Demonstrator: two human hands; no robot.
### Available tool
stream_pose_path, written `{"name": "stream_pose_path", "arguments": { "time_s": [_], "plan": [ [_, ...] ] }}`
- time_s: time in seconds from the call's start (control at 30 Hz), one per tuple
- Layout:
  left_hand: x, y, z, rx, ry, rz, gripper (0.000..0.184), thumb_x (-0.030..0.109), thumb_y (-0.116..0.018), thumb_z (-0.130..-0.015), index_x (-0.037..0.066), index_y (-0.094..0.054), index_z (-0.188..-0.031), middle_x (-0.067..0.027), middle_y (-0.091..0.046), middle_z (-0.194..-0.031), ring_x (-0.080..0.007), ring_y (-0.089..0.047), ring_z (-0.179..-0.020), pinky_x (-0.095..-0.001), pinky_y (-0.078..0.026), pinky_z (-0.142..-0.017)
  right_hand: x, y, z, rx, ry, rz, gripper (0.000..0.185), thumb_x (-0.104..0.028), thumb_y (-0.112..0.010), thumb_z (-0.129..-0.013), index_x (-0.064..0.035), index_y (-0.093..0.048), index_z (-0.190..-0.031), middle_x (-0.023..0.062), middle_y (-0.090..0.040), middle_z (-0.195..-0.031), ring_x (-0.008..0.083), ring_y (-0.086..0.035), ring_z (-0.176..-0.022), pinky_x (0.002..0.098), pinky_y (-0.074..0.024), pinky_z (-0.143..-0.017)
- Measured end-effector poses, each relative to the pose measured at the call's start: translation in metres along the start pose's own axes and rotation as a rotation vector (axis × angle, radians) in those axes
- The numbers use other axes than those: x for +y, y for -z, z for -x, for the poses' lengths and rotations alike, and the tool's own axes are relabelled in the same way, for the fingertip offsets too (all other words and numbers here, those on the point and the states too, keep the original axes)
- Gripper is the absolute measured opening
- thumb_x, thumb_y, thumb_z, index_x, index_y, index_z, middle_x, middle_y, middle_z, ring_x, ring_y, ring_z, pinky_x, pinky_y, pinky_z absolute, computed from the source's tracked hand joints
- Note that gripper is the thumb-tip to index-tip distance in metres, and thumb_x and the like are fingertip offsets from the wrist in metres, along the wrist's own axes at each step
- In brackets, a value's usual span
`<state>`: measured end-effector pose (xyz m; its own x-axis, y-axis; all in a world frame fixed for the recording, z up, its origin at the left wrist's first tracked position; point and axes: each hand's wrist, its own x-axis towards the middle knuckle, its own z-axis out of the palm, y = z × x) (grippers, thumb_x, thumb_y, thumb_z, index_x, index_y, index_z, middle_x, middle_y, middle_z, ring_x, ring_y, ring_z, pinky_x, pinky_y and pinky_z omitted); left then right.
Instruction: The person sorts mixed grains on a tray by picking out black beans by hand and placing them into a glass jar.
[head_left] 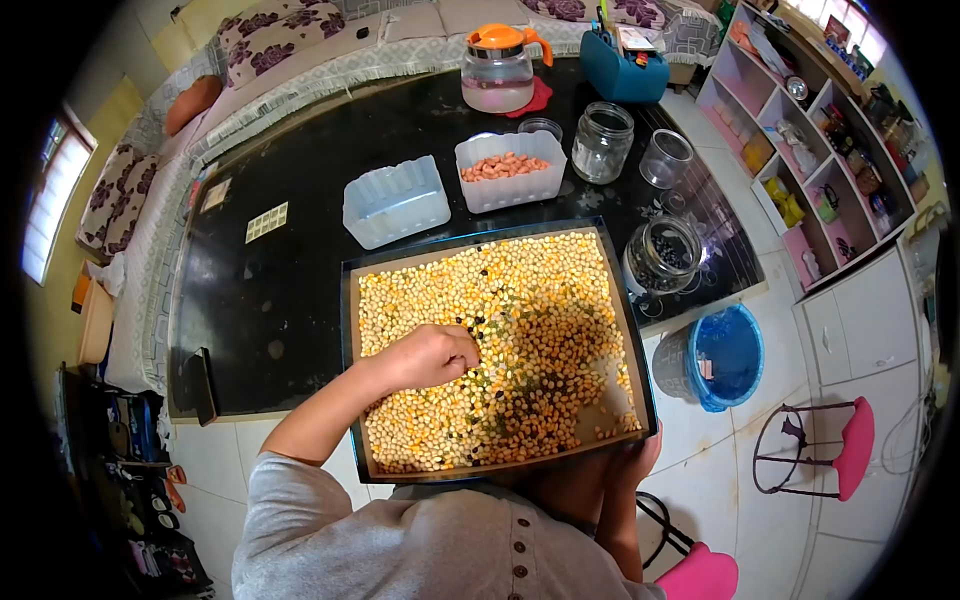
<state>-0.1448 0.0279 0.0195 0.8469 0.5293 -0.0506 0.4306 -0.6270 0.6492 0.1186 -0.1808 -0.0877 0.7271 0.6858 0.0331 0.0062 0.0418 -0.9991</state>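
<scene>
Reached with the left hand [432,357] into the tray [594,424], left of its middle, with fingers curled inward and bunched together low over the corn [415,430]; could not make out anything pinched between them. Placed the right hand [645,458] at the near right corner of the tray, with fingers largely hidden beneath, so could not tell how far closed. Had the tray above the lap, against the near part of the dark surface [280,320], with corn spread over most of it, black beans [480,320] and green bits scattered among the kernels, and bare board near the right corner. Saw, just beyond, a clear tub [397,205] beside a tub of peanuts [507,167]; to the right, a jar [603,145], a cup [666,158] and, beside the tray, a jar of dark beans [662,256]; farther back, an orange-lidded pitcher [498,82].
</scene>
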Motion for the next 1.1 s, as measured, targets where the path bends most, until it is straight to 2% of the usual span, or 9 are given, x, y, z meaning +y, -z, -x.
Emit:
{"name": "stream_pose_path", "arguments": {
  "time_s": [0.13,0.3,0.33,0.4,0.7,0.8,0.9,0.97,1.1],
  "plan": [
    [0.000,-0.005,-0.004,-0.054,-0.044,0.038,0.010,0.005,-0.062,-0.075,0.004,-0.064,-0.084,-0.0082,-0.061,-0.083,-0.0246,-0.061,-0.076,-0.0327,-0.050,-0.068,0.015,0.005,-0.001,0.024,-0.033,-0.083,0.033,-0.022,-0.046,-0.090,0.0059,-0.052,-0.105,0.0108,-0.053,-0.104,0.0188,-0.051,-0.094,0.0302,-0.0413,-0.083],
    [-0.007,-0.013,-0.007,-0.139,-0.051,-0.065,0.013,0.005,-0.065,-0.072,0.004,-0.064,-0.085,-0.0090,-0.062,-0.084,-0.0249,-0.061,-0.077,-0.0331,-0.050,-0.069,0.009,0.001,0.000,0.003,0.204,0.223,0.032,-0.021,-0.046,-0.089,0.0052,-0.052,-0.105,0.0113,-0.054,-0.103,0.0197,-0.052,-0.093,0.0306,-0.0417,-0.082],
    [-0.006,-0.013,-0.007,-0.140,-0.051,-0.064,0.013,0.005,-0.065,-0.072,0.004,-0.064,-0.085,-0.0090,-0.062,-0.084,-0.0249,-0.061,-0.077,-0.0331,-0.050,-0.069,0.007,0.000,0.000,0.003,0.203,0.224,0.032,-0.021,-0.046,-0.089,0.0052,-0.052,-0.105,0.0113,-0.054,-0.103,0.0197,-0.052,-0.093,0.0306,-0.0417,-0.082],
    [-0.003,-0.013,-0.009,-0.165,-0.021,-0.117,0.013,0.006,-0.066,-0.072,0.003,-0.063,-0.085,-0.0092,-0.062,-0.083,-0.0250,-0.061,-0.076,-0.0335,-0.050,-0.068,0.003,0.000,0.000,0.029,-0.002,-0.042,0.030,-0.019,-0.045,-0.089,0.0055,-0.052,-0.105,0.0120,-0.054,-0.102,0.0205,-0.052,-0.093,0.0309,-0.0418,-0.082],
    [-0.003,-0.007,-0.008,-0.191,0.015,-0.081,0.007,0.004,-0.065,-0.071,0.004,-0.061,-0.077,-0.0071,-0.060,-0.071,-0.0230,-0.060,-0.064,-0.0319,-0.048,-0.060,0.007,0.001,-0.002,0.010,0.125,0.171,0.025,-0.013,-0.046,-0.087,0.0047,-0.054,-0.102,0.0141,-0.055,-0.102,0.0246,-0.053,-0.092,0.0325,-0.0420,-0.082],
    [0.003,0.004,-0.002,-0.173,0.023,-0.006,0.007,0.004,-0.064,-0.070,0.004,-0.061,-0.077,-0.0066,-0.061,-0.070,-0.0226,-0.059,-0.063,-0.0307,-0.048,-0.058,0.009,0.000,-0.001,0.067,0.017,-0.023,0.024,-0.012,-0.047,-0.087,0.0050,-0.054,-0.102,0.0136,-0.055,-0.102,0.0235,-0.053,-0.092,0.0316,-0.0421,-0.082],
    [-0.001,0.001,0.005,-0.191,0.000,0.038,0.013,0.006,-0.065,-0.072,0.005,-0.065,-0.084,-0.0081,-0.064,-0.077,-0.0237,-0.061,-0.069,-0.0317,-0.049,-0.064,0.001,-0.003,-0.001,0.018,0.111,0.118,0.024,-0.011,-0.046,-0.087,0.0054,-0.054,-0.103,0.0122,-0.054,-0.102,0.0213,-0.053,-0.092,0.0304,-0.0421,-0.081],
    [0.003,0.002,0.006,-0.259,0.038,0.032,0.019,0.008,-0.067,-0.072,0.005,-0.066,-0.090,-0.0102,-0.065,-0.084,-0.0254,-0.062,-0.077,-0.0334,-0.050,-0.070,-0.001,-0.004,-0.001,0.026,0.082,0.062,0.024,-0.011,-0.046,-0.088,0.0055,-0.053,-0.103,0.0119,-0.054,-0.102,0.0207,-0.053,-0.092,0.0302,-0.0421,-0.081],
    [-0.001,-0.005,0.007,-0.260,0.035,-0.029,0.018,0.008,-0.068,-0.072,0.004,-0.066,-0.089,-0.0105,-0.065,-0.085,-0.0261,-0.062,-0.078,-0.0341,-0.050,-0.071,0.003,-0.002,-0.001,0.035,0.029,-0.016,0.024,-0.011,-0.045,-0.088,0.0057,-0.053,-0.103,0.0122,-0.053,-0.102,0.0201,-0.052,-0.092,0.0297,-0.0420,-0.081]
  ]
}}
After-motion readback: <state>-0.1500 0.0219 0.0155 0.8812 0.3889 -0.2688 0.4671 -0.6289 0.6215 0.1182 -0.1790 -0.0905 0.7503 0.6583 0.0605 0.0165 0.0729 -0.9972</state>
